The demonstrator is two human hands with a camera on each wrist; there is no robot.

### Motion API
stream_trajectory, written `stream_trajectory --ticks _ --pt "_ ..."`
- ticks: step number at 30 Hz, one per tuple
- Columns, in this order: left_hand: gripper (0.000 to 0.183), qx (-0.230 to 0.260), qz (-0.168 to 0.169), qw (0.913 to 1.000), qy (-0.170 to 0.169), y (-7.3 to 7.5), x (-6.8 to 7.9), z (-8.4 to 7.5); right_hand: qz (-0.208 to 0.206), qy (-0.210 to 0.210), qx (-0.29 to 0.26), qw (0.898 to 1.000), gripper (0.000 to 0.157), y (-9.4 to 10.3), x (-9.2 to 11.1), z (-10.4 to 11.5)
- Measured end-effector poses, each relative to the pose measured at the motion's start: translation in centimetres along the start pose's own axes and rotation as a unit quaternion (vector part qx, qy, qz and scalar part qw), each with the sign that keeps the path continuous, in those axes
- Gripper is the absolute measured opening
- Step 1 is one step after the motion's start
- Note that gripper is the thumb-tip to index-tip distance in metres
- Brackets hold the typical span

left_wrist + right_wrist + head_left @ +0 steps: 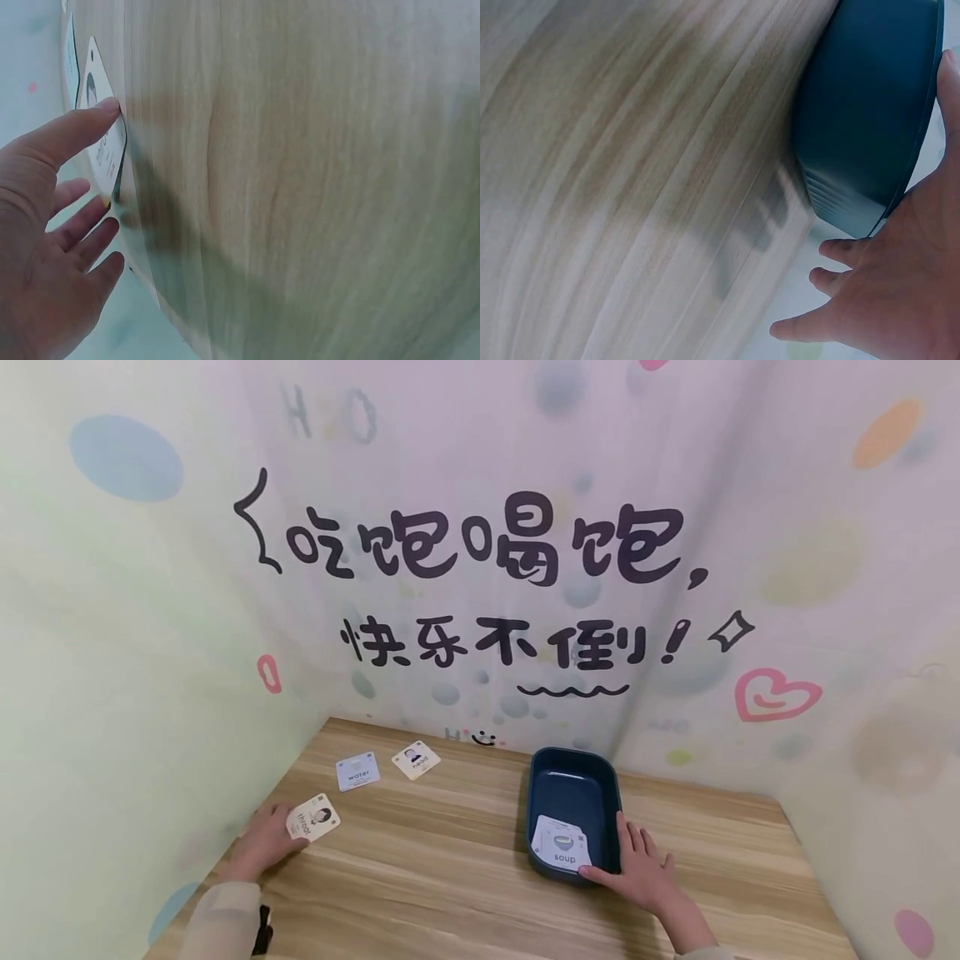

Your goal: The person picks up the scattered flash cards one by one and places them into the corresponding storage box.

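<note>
At the table's left side, my left hand (pixel 268 837) pinches a white card (pixel 313 818) printed "throat" with a small figure. The thumb (pixel 97 112) lies on one edge of the card, while the other fingers are spread at its far side. My right hand (pixel 637 864) touches the near right corner of a dark blue rectangular box (pixel 536 793), its thumb at the front rim and the fingers fairly straight along the right side. Inside the box, at its near end, lies a small pile of cards (pixel 561 843), the top one printed "soup" with a bowl.
A pale blue "water" card (pixel 358 772) and a white "head" card (pixel 415 760) lie beyond my left hand, toward the back edge. The wood-grained table (pixel 420 860) meets a printed curtain wall (pixel 480 460) at the back and sides.
</note>
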State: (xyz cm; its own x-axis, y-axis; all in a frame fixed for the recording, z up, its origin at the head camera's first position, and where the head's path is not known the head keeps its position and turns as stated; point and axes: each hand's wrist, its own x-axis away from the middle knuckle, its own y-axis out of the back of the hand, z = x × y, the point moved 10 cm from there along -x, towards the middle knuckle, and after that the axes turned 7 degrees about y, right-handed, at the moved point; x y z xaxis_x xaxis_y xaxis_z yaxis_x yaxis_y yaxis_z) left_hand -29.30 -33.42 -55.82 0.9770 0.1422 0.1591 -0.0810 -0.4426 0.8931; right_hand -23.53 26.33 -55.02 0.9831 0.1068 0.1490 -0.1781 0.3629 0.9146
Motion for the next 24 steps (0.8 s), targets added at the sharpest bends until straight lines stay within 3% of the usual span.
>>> stream_trajectory --ticks 7,17,24 --pt "0.068 0.045 -0.028 0.9986 0.005 0.4 0.4 0.0 0.0 0.0 -0.001 1.0 0.125 -0.1 0.0 -0.1" --pt "0.042 0.064 -0.08 0.9926 0.065 1.2 0.4 0.4 -0.006 0.002 0.001 1.0 0.126 -0.2 -0.3 -0.1" --pt "0.033 0.076 -0.115 0.9896 0.04 2.1 0.5 -1.4 -0.005 0.004 -0.002 1.0 0.127 -0.2 -0.4 0.8"
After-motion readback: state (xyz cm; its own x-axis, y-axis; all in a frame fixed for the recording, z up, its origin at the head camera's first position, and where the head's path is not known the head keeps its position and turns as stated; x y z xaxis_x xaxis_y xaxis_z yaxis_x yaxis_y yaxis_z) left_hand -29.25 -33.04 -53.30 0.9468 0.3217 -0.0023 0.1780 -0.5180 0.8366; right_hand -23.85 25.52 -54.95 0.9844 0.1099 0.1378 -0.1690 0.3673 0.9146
